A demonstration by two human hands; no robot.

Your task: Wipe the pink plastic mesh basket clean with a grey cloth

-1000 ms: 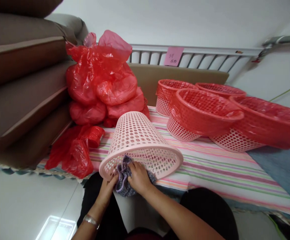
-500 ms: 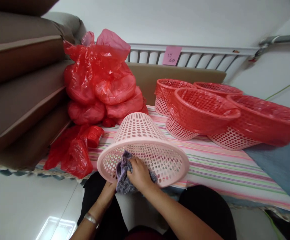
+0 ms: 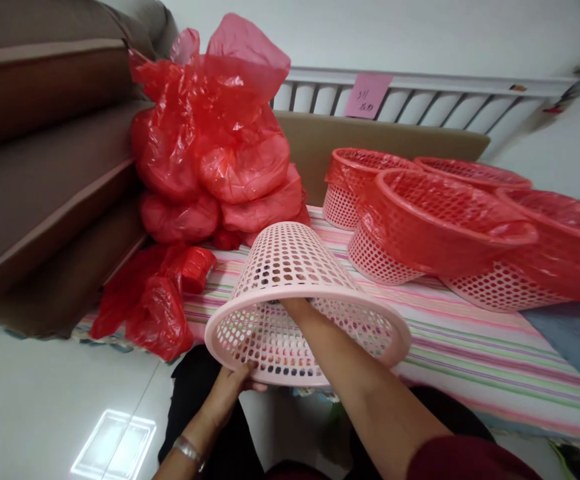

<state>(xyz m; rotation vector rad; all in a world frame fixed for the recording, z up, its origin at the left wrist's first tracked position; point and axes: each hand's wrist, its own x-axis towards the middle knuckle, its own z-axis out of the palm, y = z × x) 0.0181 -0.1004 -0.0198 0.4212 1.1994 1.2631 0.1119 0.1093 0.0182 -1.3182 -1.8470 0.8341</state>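
Note:
A pink perforated plastic basket [image 3: 290, 260] lies tilted on its side at the edge of the striped sheet, its wide mouth facing me. My left hand [image 3: 237, 380] grips the lower left of the rim, thumb on the inner side and fingers beneath. My right forearm [image 3: 350, 380] reaches through the mouth, so the hand itself is hidden behind the upper rim and wall. Dark patches show through the holes there, where the grey-purple cloth has gone in with the right hand; its outline is not clear.
Several baskets lined with red plastic bags [image 3: 450, 220] stand on the right. Stuffed red bags [image 3: 240, 167] are piled at the back left, with loose red bags [image 3: 160, 313] before them. Brown cushions [image 3: 45, 167] are stacked at far left. A pink note [image 3: 369, 95] hangs on the white rail.
My right hand has pushed deeper into the basket with the cloth, out of sight. My left thumb now shows over the rim. The view has shifted slightly, moving the baskets rightward.

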